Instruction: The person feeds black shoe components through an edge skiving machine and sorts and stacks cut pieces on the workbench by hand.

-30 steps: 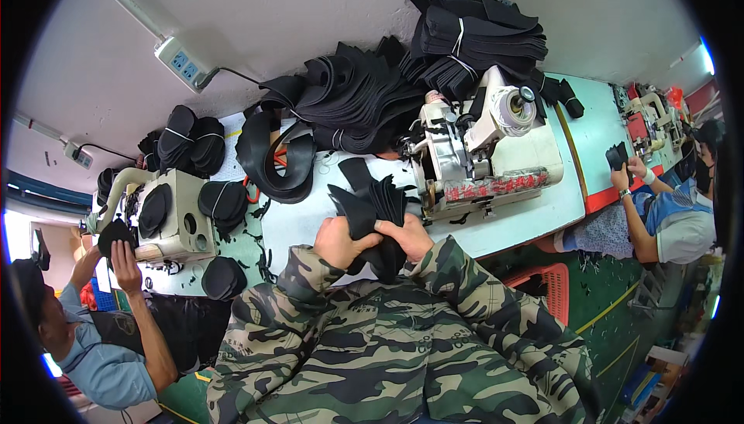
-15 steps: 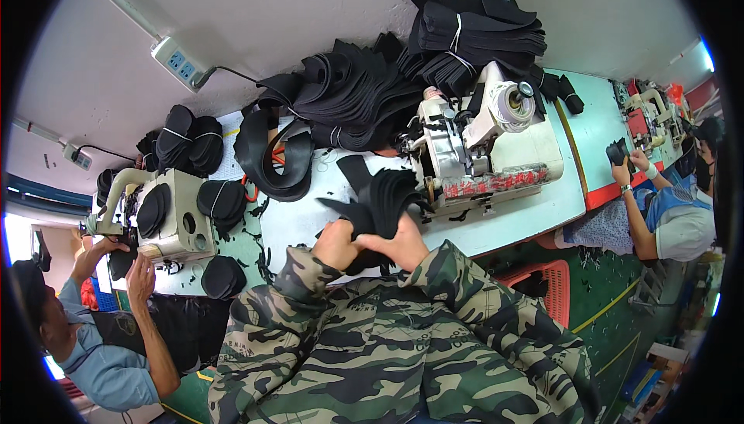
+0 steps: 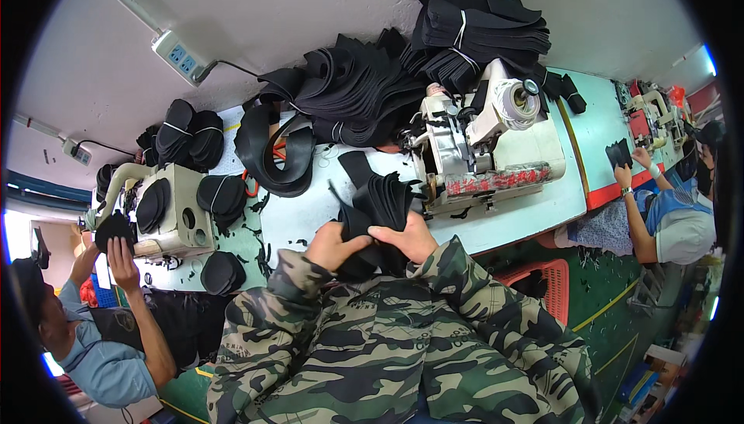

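Gripping black pieces point(image 3: 384, 201) in fingers point(image 3: 356, 245) of left hand point(image 3: 329, 248) and right hand point(image 3: 415, 239), over the bench point(image 3: 298, 216) edge by the machine point(image 3: 529, 151), and likely to shed some if pinched too lightly.

Near, two bare hands, one left hand point(image 3: 337, 247) and one right hand point(image 3: 407, 239), around one stack of black pieces point(image 3: 389, 201), layers too tight to count. Three sewing machines: one left machine point(image 3: 180, 211), one middle machine point(image 3: 457, 145), one right machine point(image 3: 657, 125). Two co-workers: one left co-worker point(image 3: 108, 366), one right co-worker point(image 3: 676, 222). Far, two large black piles, one middle pile point(image 3: 356, 94), one right pile point(image 3: 484, 35). One coil of white cord point(image 3: 513, 114). Right, one red basket point(image 3: 557, 292). Black scraps point(image 3: 263, 255), too many to count.
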